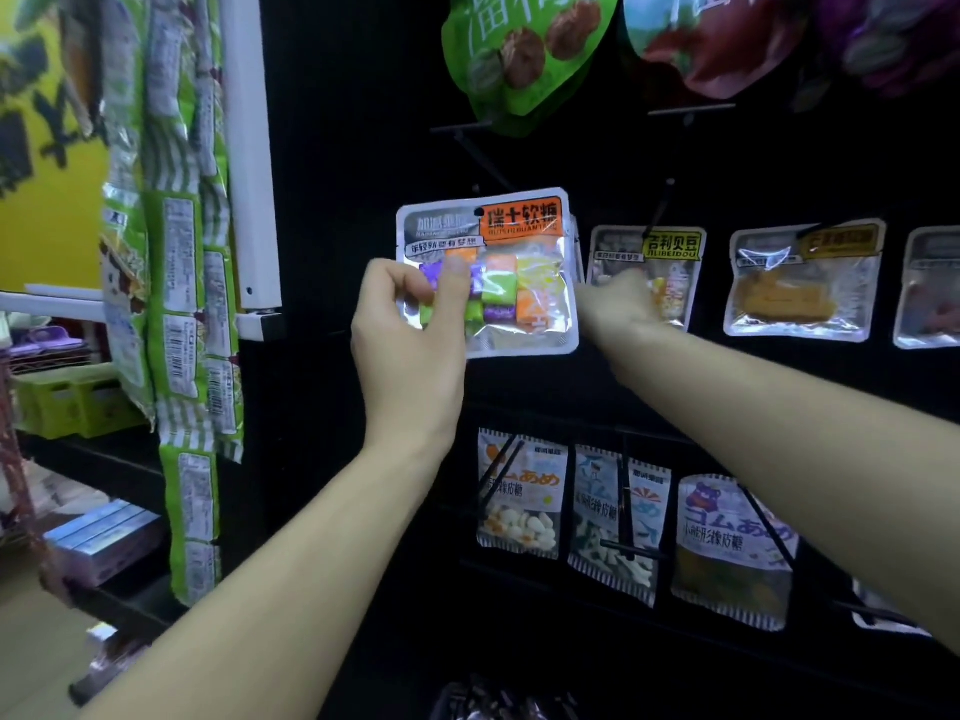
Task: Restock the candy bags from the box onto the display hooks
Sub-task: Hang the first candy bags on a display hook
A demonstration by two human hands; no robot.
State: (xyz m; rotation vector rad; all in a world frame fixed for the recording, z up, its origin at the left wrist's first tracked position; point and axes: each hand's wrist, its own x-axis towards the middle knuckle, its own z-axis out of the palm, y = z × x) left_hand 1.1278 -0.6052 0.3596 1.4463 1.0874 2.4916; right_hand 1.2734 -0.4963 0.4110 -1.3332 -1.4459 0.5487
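Note:
A clear candy bag (pixel 519 262) with an orange label and coloured sweets is held up against the black display wall. My left hand (pixel 410 324) pinches its lower left side between thumb and fingers. My right hand (pixel 618 304) reaches behind the bag's right edge, its fingers hidden by the bag. More bags of the same kind seem to hang just behind this one. A thin black hook (pixel 480 153) slopes down toward the bag's hole. No box is clearly visible.
Other candy bags hang to the right (pixel 802 283) and on the row below (pixel 519 491). Large green (pixel 519 49) and red pouches hang above. A green strip of packets (pixel 176 304) dangles left, beside shelves with boxes (pixel 104 537).

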